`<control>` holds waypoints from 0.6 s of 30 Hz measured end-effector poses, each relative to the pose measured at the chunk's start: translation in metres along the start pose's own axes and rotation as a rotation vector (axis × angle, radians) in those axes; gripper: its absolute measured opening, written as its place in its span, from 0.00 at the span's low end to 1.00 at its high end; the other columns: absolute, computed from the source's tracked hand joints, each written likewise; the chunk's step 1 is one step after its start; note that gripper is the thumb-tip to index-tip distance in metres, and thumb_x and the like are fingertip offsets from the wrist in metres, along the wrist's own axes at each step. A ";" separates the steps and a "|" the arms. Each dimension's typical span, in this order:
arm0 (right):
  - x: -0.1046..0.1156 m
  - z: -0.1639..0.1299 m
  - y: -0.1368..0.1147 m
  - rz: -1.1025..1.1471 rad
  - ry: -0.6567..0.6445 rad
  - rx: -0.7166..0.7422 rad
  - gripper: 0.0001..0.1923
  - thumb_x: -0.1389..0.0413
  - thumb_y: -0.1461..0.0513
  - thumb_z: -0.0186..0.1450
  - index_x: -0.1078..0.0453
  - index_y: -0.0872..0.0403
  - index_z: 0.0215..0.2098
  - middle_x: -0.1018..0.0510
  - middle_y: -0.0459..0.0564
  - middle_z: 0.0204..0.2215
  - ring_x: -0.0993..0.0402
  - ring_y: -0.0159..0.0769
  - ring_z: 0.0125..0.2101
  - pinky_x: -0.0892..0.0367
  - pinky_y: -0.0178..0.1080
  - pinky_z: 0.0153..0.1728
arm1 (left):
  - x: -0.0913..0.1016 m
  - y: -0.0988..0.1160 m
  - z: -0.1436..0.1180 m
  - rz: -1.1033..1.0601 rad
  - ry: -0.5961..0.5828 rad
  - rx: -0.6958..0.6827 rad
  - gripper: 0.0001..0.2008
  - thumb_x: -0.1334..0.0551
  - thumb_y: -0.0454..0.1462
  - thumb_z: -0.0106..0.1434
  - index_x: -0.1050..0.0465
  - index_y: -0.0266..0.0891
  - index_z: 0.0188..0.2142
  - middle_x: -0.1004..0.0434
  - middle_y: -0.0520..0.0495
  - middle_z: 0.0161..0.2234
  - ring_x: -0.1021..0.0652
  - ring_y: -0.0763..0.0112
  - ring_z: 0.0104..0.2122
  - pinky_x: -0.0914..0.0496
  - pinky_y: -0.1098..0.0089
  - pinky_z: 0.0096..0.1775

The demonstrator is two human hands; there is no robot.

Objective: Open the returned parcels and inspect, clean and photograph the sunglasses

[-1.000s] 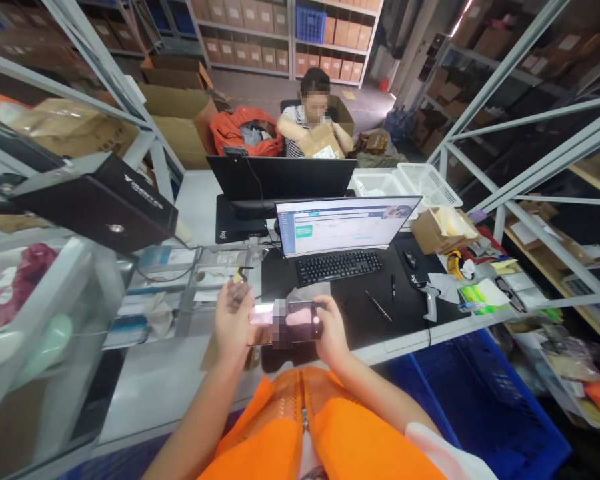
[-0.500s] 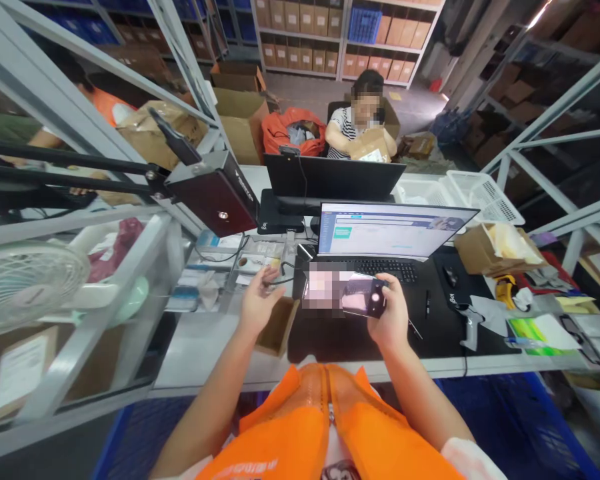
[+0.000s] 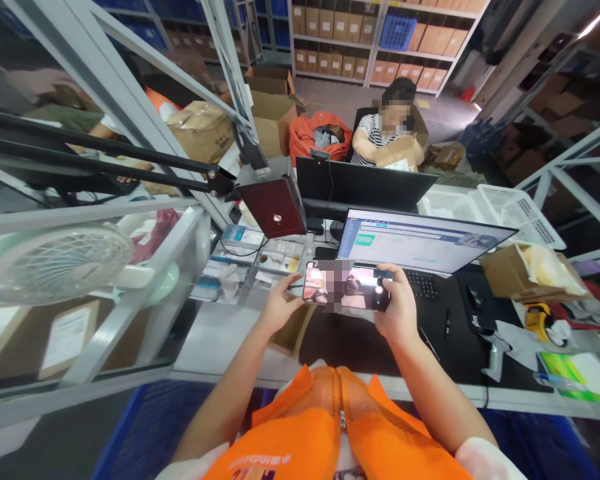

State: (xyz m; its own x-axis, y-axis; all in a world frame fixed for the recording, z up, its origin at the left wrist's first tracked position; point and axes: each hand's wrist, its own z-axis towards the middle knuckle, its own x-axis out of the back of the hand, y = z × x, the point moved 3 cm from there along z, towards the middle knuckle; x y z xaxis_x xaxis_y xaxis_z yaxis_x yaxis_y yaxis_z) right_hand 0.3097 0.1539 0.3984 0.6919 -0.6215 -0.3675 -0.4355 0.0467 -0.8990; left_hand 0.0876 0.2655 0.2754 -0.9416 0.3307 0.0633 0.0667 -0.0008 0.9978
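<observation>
A smartphone (image 3: 367, 291) is held sideways above the desk, its lit screen facing me with a camera picture on it. Part of the screen is blurred out. My right hand (image 3: 398, 308) grips the phone's right end, thumb in front and fingers behind. At the other end, my left hand (image 3: 281, 305) pinches the phone's left edge between thumb and fingers. Behind the phone stand a lit monitor (image 3: 420, 237) and a partly hidden keyboard (image 3: 423, 285). Below my left hand lies an open cardboard box (image 3: 293, 331), partly covered by my forearm.
A boxy device on an arm (image 3: 275, 207) hangs at the left, near a fan (image 3: 75, 263). On the right lie a mouse (image 3: 475, 297), a pen (image 3: 447, 325), a barcode scanner (image 3: 494, 357) and a carton (image 3: 515, 270). Across the desk a person (image 3: 375, 137) holds a package.
My left hand has come in from the left and closed on the phone's left end. The view has shifted left, so the scene sits farther right. My right hand keeps hold of the phone.
</observation>
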 end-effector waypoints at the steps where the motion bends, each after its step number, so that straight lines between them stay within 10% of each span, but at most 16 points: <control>1: -0.006 0.000 -0.001 -0.003 -0.020 -0.001 0.13 0.46 0.61 0.54 0.33 0.48 0.39 0.31 0.43 0.24 0.36 0.33 0.21 0.38 0.36 0.22 | 0.000 -0.002 0.000 -0.007 -0.002 0.007 0.28 0.25 0.37 0.48 0.23 0.40 0.51 0.21 0.38 0.52 0.22 0.53 0.53 0.33 0.50 0.60; 7: -0.035 0.000 -0.011 -0.141 -0.082 0.095 0.09 0.45 0.62 0.52 0.30 0.48 0.33 0.28 0.47 0.29 0.32 0.37 0.29 0.36 0.37 0.25 | 0.003 0.001 -0.006 -0.057 0.041 0.043 0.27 0.23 0.41 0.45 0.22 0.37 0.46 0.17 0.40 0.42 0.17 0.53 0.40 0.21 0.55 0.45; 18: -0.041 0.002 -0.006 -0.099 -0.111 -0.029 0.14 0.45 0.61 0.52 0.31 0.49 0.38 0.29 0.43 0.24 0.36 0.32 0.21 0.43 0.33 0.20 | 0.011 0.033 -0.015 -0.001 0.112 0.034 0.18 0.22 0.35 0.43 0.18 0.40 0.36 0.17 0.44 0.37 0.17 0.56 0.40 0.22 0.61 0.45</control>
State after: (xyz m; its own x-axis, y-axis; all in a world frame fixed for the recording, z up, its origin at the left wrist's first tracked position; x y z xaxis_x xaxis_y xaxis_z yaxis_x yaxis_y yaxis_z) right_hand 0.2846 0.1805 0.4182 0.7907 -0.5318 -0.3033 -0.3778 -0.0341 -0.9252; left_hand 0.0748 0.2546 0.3092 -0.9726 0.2229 0.0665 0.0755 0.0322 0.9966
